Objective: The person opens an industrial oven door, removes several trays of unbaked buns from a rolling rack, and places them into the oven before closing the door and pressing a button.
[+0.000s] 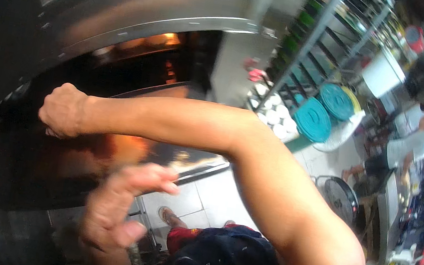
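My right arm reaches across to the left, over a dark, shiny panel [36, 172] in front of an open oven [174, 19]. At its end my right hand [64, 110] is closed in a fist, and whatever the fingers may hold is hidden. Nearer to me and lower, my left hand [121, 209] is raised, its thumb and fingers apart with nothing between them. Motion blurs it a little. An orange glow shows inside the oven and reflects on the panel.
Right of the oven stands a tall metal tray rack [313, 43]. White round items [280, 118] sit beside teal lidded bins [312, 120] and a white bucket [384, 72]. A round black fan-like object [341, 198] is on the floor. Two people [409, 148] are at far right.
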Motion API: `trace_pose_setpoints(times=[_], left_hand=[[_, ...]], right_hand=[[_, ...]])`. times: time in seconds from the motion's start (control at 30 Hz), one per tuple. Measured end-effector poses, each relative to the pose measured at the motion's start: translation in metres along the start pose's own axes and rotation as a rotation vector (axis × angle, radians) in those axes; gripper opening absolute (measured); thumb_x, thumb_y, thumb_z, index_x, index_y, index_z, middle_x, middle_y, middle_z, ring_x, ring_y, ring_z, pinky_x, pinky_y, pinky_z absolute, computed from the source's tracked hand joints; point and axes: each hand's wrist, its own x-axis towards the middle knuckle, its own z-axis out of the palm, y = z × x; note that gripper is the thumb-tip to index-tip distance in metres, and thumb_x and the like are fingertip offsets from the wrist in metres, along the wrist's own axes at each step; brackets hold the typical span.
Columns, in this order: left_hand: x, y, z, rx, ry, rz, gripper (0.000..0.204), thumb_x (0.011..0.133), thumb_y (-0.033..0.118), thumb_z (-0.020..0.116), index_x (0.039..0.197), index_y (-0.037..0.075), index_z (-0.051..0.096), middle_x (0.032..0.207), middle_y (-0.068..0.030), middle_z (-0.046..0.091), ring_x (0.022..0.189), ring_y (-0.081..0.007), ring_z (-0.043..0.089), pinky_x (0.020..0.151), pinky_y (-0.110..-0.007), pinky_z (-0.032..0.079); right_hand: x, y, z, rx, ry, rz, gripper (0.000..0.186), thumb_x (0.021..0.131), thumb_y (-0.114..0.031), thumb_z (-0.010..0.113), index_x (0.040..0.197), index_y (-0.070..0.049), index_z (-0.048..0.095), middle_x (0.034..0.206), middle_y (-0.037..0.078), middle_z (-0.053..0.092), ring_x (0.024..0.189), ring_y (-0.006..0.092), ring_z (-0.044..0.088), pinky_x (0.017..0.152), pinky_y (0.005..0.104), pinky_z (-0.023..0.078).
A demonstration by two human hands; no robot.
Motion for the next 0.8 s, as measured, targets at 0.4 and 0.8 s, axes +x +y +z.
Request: trace_pose_setpoints(times=[0.4, 0.8], left_hand=[[0.065, -0.138, 0.331, 0.327, -0.743, -0.159, 0.056, 0.089, 0.024, 0.063, 0.137, 0.003, 0.044, 0.132, -0.0163, 0.051, 0.115, -0.0288, 0.054, 0.099, -0.037, 0.042], [0.091, -0.27, 0.339, 0.616, -0.577, -0.441, 0.054, 0.091, 0.029, 0.06, 0.136, 0.005, 0.043, 0.129, -0.0193, 0.052, 0.113, -0.032, 0.055, 0.096, -0.039, 0.044]], right_hand=[[-0.499, -0.024, -0.222, 0.318, 0.441, 0.747, 0.032, 0.086, -0.026, 0.068, 0.102, 0.002, 0.067, 0.081, 0.012, 0.069, 0.073, 0.014, 0.065, 0.07, 0.0294, 0.051], [-0.586, 0.155, -0.303, 0.547, 0.974, 0.794, 0.028, 0.095, -0.026, 0.057, 0.103, -0.001, 0.066, 0.07, 0.001, 0.06, 0.049, 0.0055, 0.046, 0.047, 0.0212, 0.037]])
